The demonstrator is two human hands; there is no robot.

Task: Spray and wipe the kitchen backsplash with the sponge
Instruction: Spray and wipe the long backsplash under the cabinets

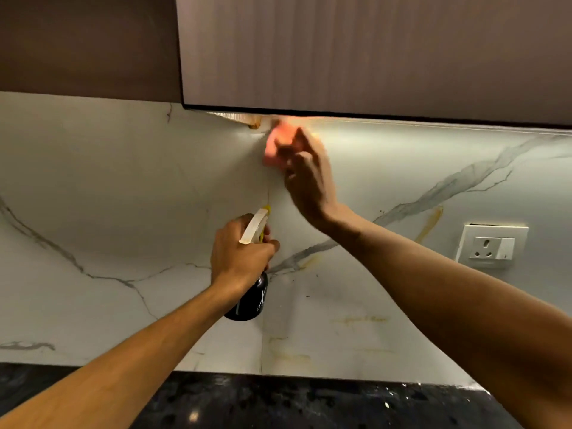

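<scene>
The backsplash (123, 218) is white marble with grey and yellowish veins. My right hand (305, 174) holds a pink sponge (277, 140) against the marble high up, just under the wall cabinet; the hand and sponge are blurred. Lower and to the left, my left hand (240, 253) grips the neck of a dark spray bottle (250, 301) with a white and yellow trigger head (255, 226). The bottle is upright in the air in front of the marble, its nozzle pointing up at the wall.
A wall cabinet (371, 54) hangs low over the marble, with a light strip under it. A white socket and switch plate (492, 244) sits on the wall at the right. A black speckled countertop (278, 404) runs along the bottom.
</scene>
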